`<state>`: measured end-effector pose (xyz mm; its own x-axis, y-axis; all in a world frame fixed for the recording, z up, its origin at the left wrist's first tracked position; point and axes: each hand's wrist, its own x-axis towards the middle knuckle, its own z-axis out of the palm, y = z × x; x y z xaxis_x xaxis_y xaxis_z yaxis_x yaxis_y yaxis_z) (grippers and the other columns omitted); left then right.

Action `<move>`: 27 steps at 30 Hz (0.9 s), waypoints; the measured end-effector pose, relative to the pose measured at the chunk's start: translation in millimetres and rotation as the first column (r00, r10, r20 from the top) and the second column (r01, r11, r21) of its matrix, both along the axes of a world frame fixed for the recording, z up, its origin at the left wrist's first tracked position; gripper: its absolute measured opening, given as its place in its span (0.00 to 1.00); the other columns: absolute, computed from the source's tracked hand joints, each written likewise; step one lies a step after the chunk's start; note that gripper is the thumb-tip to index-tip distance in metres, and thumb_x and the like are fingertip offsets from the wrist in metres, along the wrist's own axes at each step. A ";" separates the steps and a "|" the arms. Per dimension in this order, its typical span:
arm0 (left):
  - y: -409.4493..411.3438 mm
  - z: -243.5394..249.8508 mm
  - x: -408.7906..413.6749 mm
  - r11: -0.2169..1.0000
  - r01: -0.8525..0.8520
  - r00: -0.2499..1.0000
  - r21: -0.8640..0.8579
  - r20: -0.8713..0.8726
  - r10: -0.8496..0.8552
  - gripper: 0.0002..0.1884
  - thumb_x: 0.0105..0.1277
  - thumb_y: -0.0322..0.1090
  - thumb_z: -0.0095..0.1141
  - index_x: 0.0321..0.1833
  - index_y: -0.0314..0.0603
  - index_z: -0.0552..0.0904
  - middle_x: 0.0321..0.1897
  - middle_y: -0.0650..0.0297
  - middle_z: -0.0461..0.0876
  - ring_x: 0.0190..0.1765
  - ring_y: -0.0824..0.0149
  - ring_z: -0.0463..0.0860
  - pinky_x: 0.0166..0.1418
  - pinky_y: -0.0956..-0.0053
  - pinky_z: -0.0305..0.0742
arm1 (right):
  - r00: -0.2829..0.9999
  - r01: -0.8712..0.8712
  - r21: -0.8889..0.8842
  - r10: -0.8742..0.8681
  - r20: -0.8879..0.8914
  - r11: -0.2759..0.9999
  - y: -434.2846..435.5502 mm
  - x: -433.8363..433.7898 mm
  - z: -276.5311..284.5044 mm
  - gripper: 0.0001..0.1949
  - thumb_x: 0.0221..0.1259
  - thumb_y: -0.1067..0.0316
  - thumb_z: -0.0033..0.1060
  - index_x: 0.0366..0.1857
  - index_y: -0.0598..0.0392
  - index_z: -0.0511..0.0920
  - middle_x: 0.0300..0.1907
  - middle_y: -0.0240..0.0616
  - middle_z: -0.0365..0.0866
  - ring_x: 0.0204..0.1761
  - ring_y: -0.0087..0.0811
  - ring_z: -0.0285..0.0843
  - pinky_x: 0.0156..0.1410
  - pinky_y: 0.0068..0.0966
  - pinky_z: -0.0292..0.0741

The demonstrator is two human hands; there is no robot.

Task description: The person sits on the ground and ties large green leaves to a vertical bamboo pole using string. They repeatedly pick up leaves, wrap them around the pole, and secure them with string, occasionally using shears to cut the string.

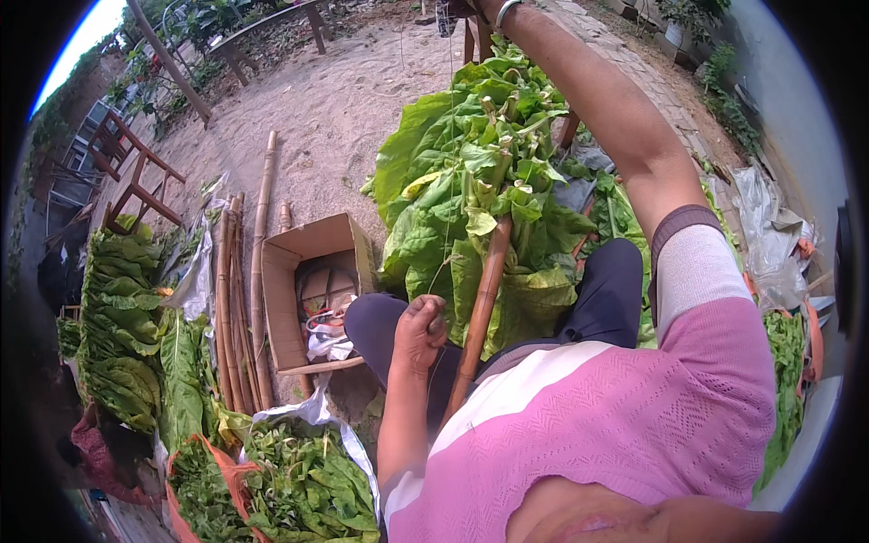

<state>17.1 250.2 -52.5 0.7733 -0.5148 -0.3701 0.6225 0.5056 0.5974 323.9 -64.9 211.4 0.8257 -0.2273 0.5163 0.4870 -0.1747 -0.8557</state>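
My left hand (422, 329) is closed in a fist around a thin string (449, 203), beside my bent knee. The string rises past a thick bunch of large green leaves (434, 197), which look like tobacco. Their cut stems cluster along a bamboo pole (486, 292) that slants from my lap up into the bunch. At the top edge, my right hand (465, 7) is raised at the end of my outstretched arm, with a bracelet on the wrist. It is mostly cut off, so its grip is unclear; a small object (444, 19) shows beside it.
A cardboard box (278, 305) holding cords and white plastic stands left of my knee. Bamboo poles (231, 305) lie beyond it. Leaf piles (122, 326) and a sack of leaves (305, 475) are at left. Wooden chair frames (139, 176) stand behind. Another person (108, 455) is at lower left.
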 end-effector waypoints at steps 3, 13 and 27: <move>65.0 19.7 -36.6 0.949 -0.287 0.956 -0.131 0.019 0.292 0.08 0.68 0.37 0.50 0.36 0.41 0.76 0.12 0.72 0.62 0.12 0.80 0.55 0.14 0.84 0.49 | 1.000 0.022 0.155 -0.023 0.009 0.988 -39.3 -16.6 -3.0 0.17 0.36 0.81 0.65 0.35 0.62 0.72 0.20 0.42 0.74 0.16 0.33 0.74 0.16 0.27 0.70; 198.3 -33.2 -171.5 0.770 -0.524 0.820 0.364 -0.029 0.572 0.07 0.66 0.37 0.53 0.36 0.40 0.77 0.12 0.71 0.65 0.11 0.79 0.56 0.12 0.84 0.46 | 0.865 0.037 0.559 0.253 -0.433 0.828 12.5 -120.2 -106.7 0.05 0.46 0.70 0.64 0.27 0.53 0.77 0.20 0.33 0.76 0.15 0.27 0.70 0.19 0.25 0.69; 195.4 -30.7 -154.4 0.685 -0.547 0.807 0.481 0.083 0.585 0.09 0.63 0.35 0.56 0.42 0.39 0.80 0.22 0.69 0.74 0.19 0.78 0.67 0.22 0.85 0.59 | 0.902 -0.196 0.359 0.311 -0.299 0.913 -124.9 -183.0 -181.7 0.07 0.54 0.72 0.62 0.35 0.60 0.78 0.27 0.35 0.79 0.27 0.24 0.78 0.30 0.18 0.75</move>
<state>-137.4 445.6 -83.2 0.8222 0.2603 -0.5062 0.3597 0.4517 0.8164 140.9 -189.8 29.7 0.9880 -0.0872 0.1278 0.1442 0.2192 -0.9650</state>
